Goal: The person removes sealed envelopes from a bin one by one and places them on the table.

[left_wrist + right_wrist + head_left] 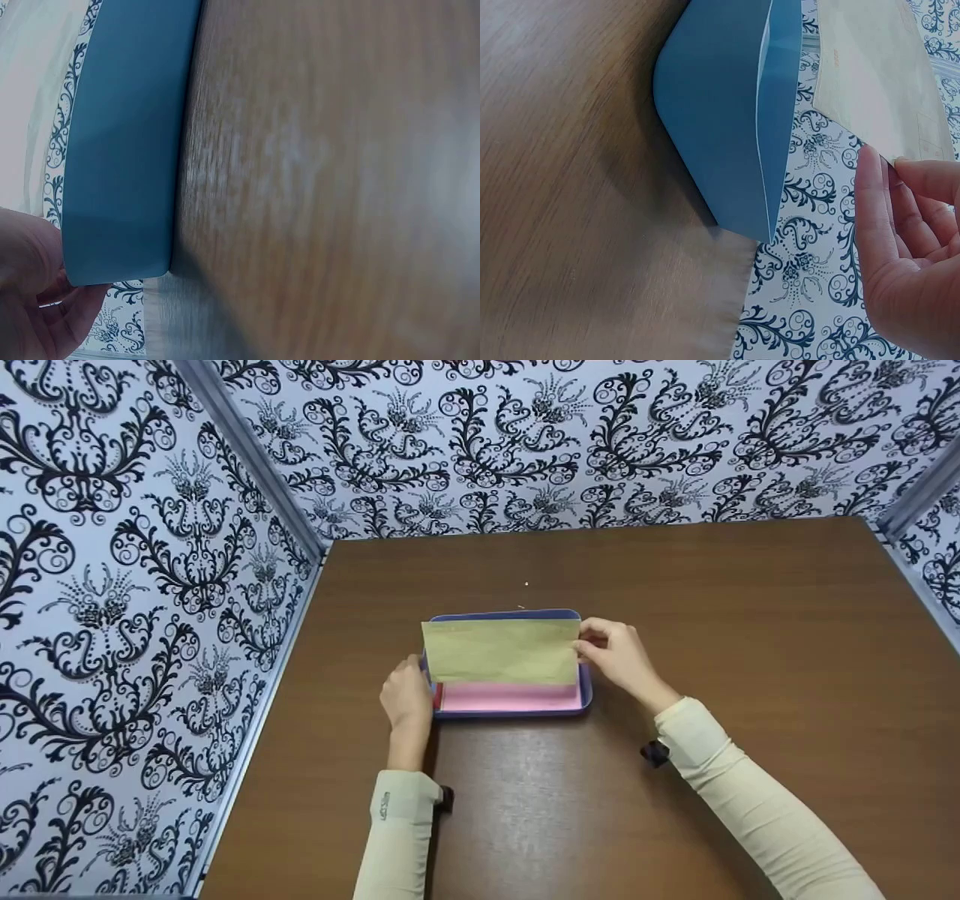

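A blue rectangular tray (512,714) rests on the table. Over it a tan paper envelope (502,652) is tilted up, hiding the tray's far part; faint printed lines show on it in the right wrist view. My right hand (619,654) pinches the envelope's right edge between thumb and fingers (875,199). At the tray's left end, my left hand (407,694) grips its side, with the fingers partly hidden behind the corner in the left wrist view. Pink paper (510,697) lies inside the tray, and a narrow red item (437,696) shows at its left.
The brown wooden table (712,607) spreads around the tray. Patterned white-and-black walls (480,442) stand behind and at the sides. Small light specks (526,583) lie on the table beyond the tray.
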{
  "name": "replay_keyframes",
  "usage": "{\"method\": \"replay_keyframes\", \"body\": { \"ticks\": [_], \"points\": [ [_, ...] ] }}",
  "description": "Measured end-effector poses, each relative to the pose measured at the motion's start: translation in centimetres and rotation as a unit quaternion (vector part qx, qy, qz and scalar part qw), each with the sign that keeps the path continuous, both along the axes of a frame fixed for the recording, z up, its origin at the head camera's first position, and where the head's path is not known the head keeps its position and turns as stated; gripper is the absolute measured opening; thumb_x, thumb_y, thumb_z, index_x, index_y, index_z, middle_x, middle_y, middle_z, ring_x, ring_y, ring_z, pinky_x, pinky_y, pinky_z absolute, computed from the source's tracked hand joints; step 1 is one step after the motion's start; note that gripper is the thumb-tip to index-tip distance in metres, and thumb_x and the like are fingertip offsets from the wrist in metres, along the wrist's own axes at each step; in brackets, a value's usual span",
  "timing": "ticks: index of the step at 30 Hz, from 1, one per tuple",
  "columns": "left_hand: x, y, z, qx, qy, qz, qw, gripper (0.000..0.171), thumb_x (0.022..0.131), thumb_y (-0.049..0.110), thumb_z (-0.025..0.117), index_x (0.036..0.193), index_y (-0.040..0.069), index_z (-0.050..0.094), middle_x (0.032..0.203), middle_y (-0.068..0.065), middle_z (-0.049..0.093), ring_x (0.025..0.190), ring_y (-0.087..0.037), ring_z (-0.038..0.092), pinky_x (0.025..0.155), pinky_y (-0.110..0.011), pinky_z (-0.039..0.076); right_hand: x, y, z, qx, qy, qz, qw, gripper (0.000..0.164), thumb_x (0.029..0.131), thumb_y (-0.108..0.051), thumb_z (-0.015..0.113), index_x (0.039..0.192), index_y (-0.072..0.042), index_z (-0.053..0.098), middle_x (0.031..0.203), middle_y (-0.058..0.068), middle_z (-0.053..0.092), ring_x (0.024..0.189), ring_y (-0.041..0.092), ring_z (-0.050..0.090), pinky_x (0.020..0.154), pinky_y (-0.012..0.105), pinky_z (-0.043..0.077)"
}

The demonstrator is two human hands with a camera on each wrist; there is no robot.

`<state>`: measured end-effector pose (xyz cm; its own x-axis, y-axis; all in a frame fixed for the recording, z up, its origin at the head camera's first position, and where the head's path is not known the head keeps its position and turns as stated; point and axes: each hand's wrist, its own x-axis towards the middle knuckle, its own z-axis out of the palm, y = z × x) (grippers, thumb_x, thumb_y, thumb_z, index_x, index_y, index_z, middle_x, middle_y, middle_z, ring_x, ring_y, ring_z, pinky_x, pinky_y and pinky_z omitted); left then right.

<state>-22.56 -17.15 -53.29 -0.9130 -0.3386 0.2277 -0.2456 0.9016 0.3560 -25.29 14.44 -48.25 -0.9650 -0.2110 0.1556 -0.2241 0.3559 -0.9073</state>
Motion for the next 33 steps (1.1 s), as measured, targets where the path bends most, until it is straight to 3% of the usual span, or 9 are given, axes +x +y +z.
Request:
{"method": "replay_keyframes", "body": {
  "ticks": [9,16,20,26,33],
  "points": [
    [-0.1,0.0,0.0,0.003,0.001,0.001,1.0000,0.021,0.090,0.015,0.069,0.111,0.010,0.071,0.104,-0.014,0.074,0.091,-0.042,0.072,0.076,-0.055,0.057,-0.2,0.0,0.2,-0.013,0.004,-0.003,1.000,0.011,0.090,0.000,0.069,0.095,0.009,0.066,0.093,0.028,0.072,0.077,0.025,0.073,0.069,0.034,0.062],
    [0.0,0.0,0.0,-0.005,-0.002,0.001,1.0000,0.020,0.090,0.013,0.069,0.110,0.010,0.069,0.103,-0.013,0.074,0.091,-0.042,0.072,0.075,-0.055,0.057,-0.4,0.0,0.4,-0.004,0.009,-0.003,1.000,0.010,0.090,-0.002,0.069,0.093,0.007,0.067,0.090,0.024,0.072,0.071,0.014,0.070,0.068,0.035,0.062],
    [0.0,0.0,0.0,-0.004,-0.002,0.002,1.0000,0.020,0.090,0.014,0.069,0.110,0.010,0.070,0.103,-0.012,0.074,0.090,-0.042,0.072,0.074,-0.055,0.057,-0.7,0.1,0.4,-0.003,0.012,-0.003,1.000,0.007,0.090,0.000,0.068,0.093,0.006,0.067,0.089,0.024,0.072,0.070,0.014,0.070,0.069,0.036,0.062],
    [-0.1,0.0,-0.1,0.000,0.003,0.002,1.0000,0.021,0.090,0.014,0.068,0.111,0.011,0.070,0.104,-0.012,0.074,0.090,-0.042,0.072,0.075,-0.054,0.057,-1.0,0.2,0.5,-0.005,0.019,-0.007,1.000,0.008,0.089,0.001,0.068,0.093,0.008,0.067,0.089,0.026,0.072,0.068,0.015,0.070,0.065,0.027,0.060],
    [-0.2,-0.1,-0.3,0.004,0.002,0.002,1.0000,0.022,0.090,0.013,0.067,0.112,0.011,0.071,0.104,-0.012,0.075,0.091,-0.042,0.072,0.075,-0.054,0.057,-0.2,-0.2,2.3,-0.003,0.006,-0.005,1.000,0.012,0.090,0.006,0.065,0.097,0.016,0.063,0.093,0.035,0.069,0.064,-0.002,0.064,0.063,0.016,0.057]
  ]
}}
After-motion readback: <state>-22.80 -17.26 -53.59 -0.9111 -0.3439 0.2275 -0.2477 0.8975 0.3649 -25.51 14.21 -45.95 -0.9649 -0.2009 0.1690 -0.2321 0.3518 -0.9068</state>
